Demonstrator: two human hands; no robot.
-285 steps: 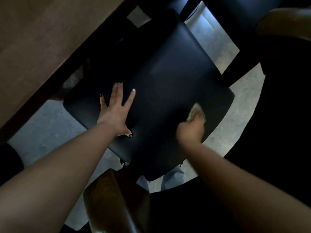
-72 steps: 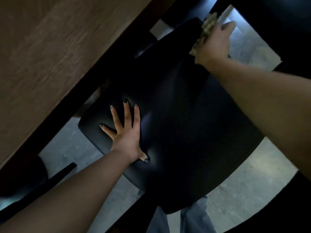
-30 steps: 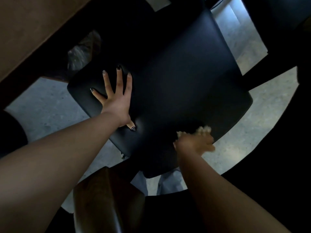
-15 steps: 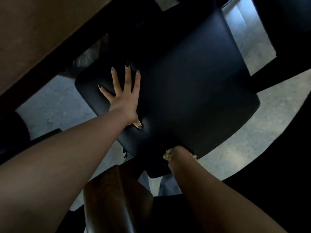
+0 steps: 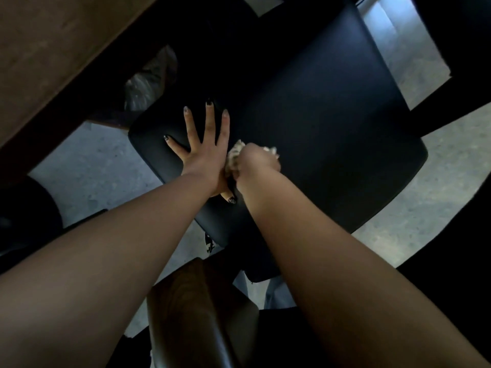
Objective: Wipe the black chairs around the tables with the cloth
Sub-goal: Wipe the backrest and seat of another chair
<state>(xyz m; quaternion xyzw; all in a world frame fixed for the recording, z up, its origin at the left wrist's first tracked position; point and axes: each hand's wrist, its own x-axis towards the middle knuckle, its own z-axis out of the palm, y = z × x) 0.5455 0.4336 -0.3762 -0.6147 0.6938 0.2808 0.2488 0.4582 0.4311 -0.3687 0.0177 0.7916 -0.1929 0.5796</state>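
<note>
— Black chair seat lay right under us, didn't it, pushed partly beneath the wooden table at our upper left?

— It did. We had our left hand flat on the seat's left part, fingers spread wide apart, palm down, gripping nothing.

— And our right hand?

— We had it closed in a fist around the cloth, a pale, crumpled wad pressed onto the seat. Bits of it stuck out past our knuckles, on the left and at the top.

— How close were the two hands?

— Just beside each other. The cloth touched the thumb side of our left hand, near the middle of the seat.

— What else did we see around the chair?

— Grey speckled floor showed on both sides of the seat. A brown wooden piece stood below, between our forearms; we couldn't tell what it belonged to. More dark furniture filled the upper right corner, too dim for us to make out clearly.
</note>
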